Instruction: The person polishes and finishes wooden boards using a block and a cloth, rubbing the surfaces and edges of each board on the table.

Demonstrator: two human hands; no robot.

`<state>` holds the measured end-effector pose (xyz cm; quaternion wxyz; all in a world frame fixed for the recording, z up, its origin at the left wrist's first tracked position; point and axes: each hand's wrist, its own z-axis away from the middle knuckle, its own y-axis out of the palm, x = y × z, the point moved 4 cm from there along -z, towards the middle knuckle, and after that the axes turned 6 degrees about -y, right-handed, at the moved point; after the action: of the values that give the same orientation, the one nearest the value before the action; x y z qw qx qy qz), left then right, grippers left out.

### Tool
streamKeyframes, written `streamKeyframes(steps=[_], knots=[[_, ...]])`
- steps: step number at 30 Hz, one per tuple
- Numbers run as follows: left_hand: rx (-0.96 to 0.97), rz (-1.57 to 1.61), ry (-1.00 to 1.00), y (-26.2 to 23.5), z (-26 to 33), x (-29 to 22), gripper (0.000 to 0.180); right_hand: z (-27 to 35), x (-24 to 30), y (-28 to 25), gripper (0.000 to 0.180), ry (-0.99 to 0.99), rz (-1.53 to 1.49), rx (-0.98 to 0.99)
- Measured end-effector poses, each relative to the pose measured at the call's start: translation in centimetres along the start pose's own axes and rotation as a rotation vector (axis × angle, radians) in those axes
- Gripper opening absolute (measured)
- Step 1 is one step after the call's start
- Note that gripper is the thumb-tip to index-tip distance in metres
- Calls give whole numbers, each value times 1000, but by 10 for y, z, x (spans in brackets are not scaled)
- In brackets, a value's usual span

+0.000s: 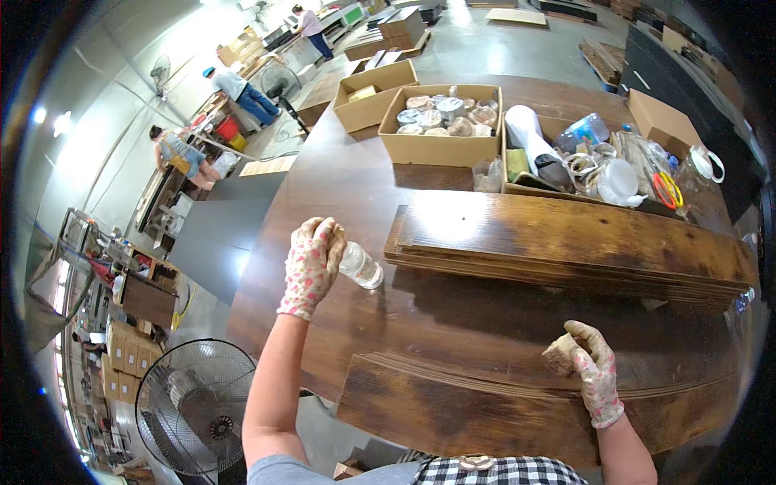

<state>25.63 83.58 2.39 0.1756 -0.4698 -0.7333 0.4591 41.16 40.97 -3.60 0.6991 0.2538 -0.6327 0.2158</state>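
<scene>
Both hands wear white gloves with a pink pattern and stained fingertips. My left hand (312, 265) is closed round the upper end of a clear bottle (362, 267), which tilts over the brown table and has a little clear liquid in it. Over at the right, my right hand (596, 373) pinches a tan, stained wad (559, 356), either sponge or rag. Below that hand lies the near stack of dark brown wood-grain boards (440, 404), fanned slightly at its far edge. A thicker stack of similar boards (558, 238) lies beyond, its top face glossy.
Behind the boards stand a carton of round wrapped items (440, 151) and a carton with bottles, rags and orange-handled scissors (668, 191). A handled clear jug (700, 171) stands far right. A floor fan (194, 404) stands left of the table. Several people work farther back.
</scene>
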Motion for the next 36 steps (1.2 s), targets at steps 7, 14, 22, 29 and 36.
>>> streamKeyframes(steps=[7,14,22,29,36], knots=[[87,-151,-11,5,-7,6,22,0,3,6,41,-14,23,32],[-63,312,-455,-2,26,82,21,-1,0,9,38,4,24,3],[-262,1326,-1178,40,97,151,15,-2,-10,-2,41,17,40,22],[-276,1277,-1086,42,112,170,15,1,-4,3,41,8,4,12],[-118,269,-316,-37,33,52,21,-1,1,2,38,-50,51,26]])
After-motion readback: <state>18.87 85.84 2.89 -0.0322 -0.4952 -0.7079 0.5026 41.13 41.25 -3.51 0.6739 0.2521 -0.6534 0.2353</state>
